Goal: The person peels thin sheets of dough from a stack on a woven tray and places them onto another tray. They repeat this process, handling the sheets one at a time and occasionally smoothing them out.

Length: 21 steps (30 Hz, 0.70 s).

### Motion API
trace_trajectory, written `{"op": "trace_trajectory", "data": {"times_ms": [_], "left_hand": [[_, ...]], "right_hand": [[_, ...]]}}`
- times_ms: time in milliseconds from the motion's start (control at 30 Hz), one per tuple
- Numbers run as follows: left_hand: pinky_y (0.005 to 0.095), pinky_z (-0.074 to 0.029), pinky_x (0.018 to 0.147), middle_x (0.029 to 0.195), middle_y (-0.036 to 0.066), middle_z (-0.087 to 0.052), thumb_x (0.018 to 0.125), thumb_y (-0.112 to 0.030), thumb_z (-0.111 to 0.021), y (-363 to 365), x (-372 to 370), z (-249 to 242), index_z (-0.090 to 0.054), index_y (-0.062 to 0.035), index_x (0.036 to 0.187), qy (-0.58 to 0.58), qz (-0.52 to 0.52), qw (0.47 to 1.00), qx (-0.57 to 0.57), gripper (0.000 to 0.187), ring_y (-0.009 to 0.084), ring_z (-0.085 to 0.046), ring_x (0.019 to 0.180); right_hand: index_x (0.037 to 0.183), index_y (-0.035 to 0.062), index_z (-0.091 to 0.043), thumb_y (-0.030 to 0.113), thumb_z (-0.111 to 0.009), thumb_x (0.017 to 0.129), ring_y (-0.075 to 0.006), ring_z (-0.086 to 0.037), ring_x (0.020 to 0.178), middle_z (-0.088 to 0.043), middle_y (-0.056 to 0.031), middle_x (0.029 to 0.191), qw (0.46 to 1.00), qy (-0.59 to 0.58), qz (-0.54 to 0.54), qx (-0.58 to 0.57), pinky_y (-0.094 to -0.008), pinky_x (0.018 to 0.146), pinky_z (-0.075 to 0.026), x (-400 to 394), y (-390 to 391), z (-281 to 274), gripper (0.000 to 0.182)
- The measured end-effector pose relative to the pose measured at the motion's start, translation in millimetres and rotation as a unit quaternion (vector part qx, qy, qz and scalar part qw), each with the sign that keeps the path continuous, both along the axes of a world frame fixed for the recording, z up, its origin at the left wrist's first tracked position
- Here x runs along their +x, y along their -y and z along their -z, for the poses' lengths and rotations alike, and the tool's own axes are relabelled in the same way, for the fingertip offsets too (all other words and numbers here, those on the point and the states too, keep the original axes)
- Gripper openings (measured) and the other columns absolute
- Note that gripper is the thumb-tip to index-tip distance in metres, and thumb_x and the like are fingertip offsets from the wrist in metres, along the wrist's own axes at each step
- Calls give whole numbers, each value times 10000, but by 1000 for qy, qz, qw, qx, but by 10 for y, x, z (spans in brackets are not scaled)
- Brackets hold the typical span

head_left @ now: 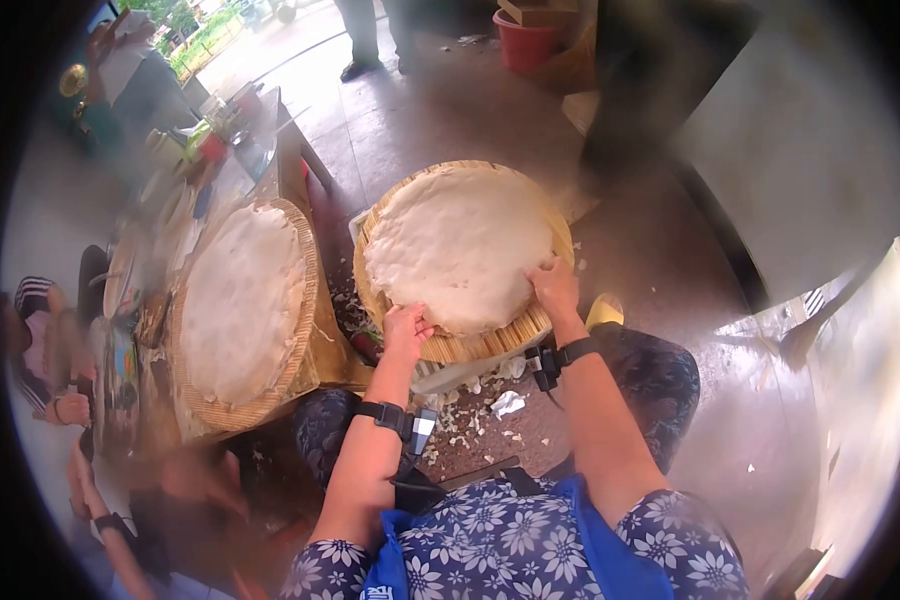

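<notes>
A wide, pale sheet of dough (460, 240) covers most of a round woven bamboo tray (470, 347) in front of my knees. My left hand (407, 330) is closed at the near left edge of the dough, its fingers curled onto the rim. At the right edge, my right hand (554, 285) pinches the dough between thumb and fingers. The sheet has a slightly lumpy surface and an uneven border, with bare tray showing along the near side. Under the tray stands a light-coloured support (450, 378), mostly hidden.
A second dough-covered tray (310, 270) rests on the table at left. Other people's hands (72, 407) show at the far left. White scraps (508, 404) litter the floor. A red bucket (526, 42) stands behind; a large grey panel (800, 150) is on the right.
</notes>
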<state>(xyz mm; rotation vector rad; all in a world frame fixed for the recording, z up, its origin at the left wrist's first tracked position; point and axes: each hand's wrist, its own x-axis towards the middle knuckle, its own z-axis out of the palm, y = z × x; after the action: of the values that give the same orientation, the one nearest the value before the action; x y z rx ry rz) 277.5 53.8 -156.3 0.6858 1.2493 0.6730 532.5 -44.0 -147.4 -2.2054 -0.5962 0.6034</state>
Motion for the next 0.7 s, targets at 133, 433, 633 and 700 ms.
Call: {"op": "trace_trajectory", "data": {"times_ms": [133,433,633,700], "left_hand": [[326,-478,497,758,48,-563,782,-142,-664,7,-15,-23,-509,-73,912,-24,-4,1000,-4,215,168,-546,554],[308,-484,523,906,71,-540,794,-121,-657,225,-25,-178,-517,-24,1015,-91,-126,988,-23,279,179,-549,657],[343,-481,629,843,73,-544,710,-91,-676,307,-43,-299,-479,-81,1196,-316,17,883,348,525,186,-559,761],[350,-479,668,847,88,-551,707,-83,-664,311,-44,-234,-494,-109,1216,-318,123,881,327,537,200,-569,765]], "right_hand": [[996,26,-587,347,-649,742,-355,-607,950,-642,-202,967,990,107,-42,-84,-418,827,-470,26,10,-257,414],[1083,38,-562,265,-603,814,-390,-538,1020,-572,-192,1078,912,362,-169,96,-456,855,-449,482,-877,-345,354],[1197,127,-542,323,-588,842,-334,-503,1099,-556,-105,1154,907,356,-225,9,-486,895,-424,568,-1762,-428,408],[1205,129,-537,368,-561,858,-337,-501,1106,-555,-96,1167,906,358,-226,-7,-488,904,-418,535,-1872,-383,422]]}}
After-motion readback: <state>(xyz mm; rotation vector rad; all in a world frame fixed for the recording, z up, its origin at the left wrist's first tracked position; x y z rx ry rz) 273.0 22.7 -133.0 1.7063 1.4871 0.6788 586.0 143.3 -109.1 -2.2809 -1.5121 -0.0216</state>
